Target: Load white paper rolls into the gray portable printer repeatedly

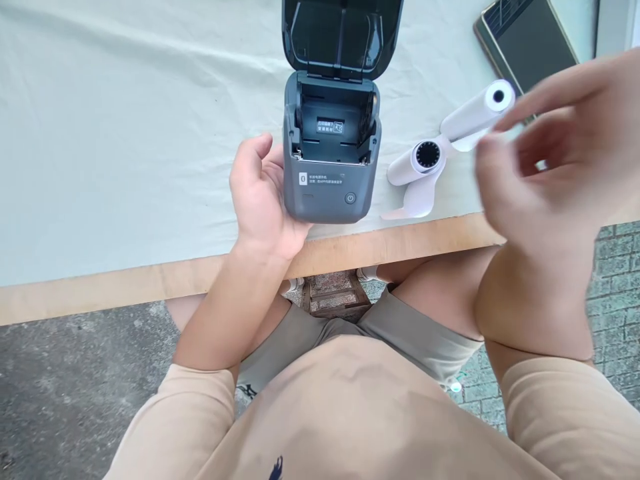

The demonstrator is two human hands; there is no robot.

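A dark grey portable label printer (330, 180) rests in my left hand (260, 193), which cups it from below and the left side. Its black lid stands raised, and no roll sits in the paper bay. My right hand (555, 140) is in the air at the right, blurred, thumb and forefinger apart, with nothing visible between them. Close to its fingertips lies a white paper roll (470, 117) with a small dark core. A second white label roll (403, 168), with a black toothed core and a loose curled end, lies between the printer and my right hand.
A smartphone (535, 50) lies at the back right of the cloth-covered table (125, 133). The table's wooden front edge (150, 277) runs just before my body. A pale grey object (617, 27) stands in the far right corner.
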